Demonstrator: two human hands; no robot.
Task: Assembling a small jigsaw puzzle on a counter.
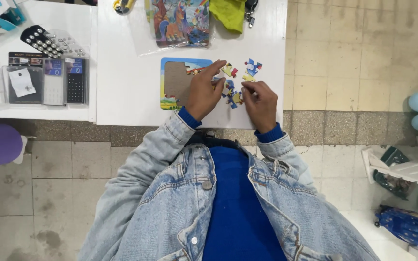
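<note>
Puzzle work at the white table [126, 96], centre frame.

Puzzle tray [172, 82] lies under the left hand [204, 92], fingers spread flat; right hand [260, 101] pinches loose puzzle pieces [232, 94], which look light, thin and stiff, best gripped by their edges.

Glossy cardboard puzzle pieces [231, 92] lie on a smooth white table [126, 92]; at twelve o'clock, shiny plastic wrap [180, 24] and soft green cloth [229, 13].
</note>
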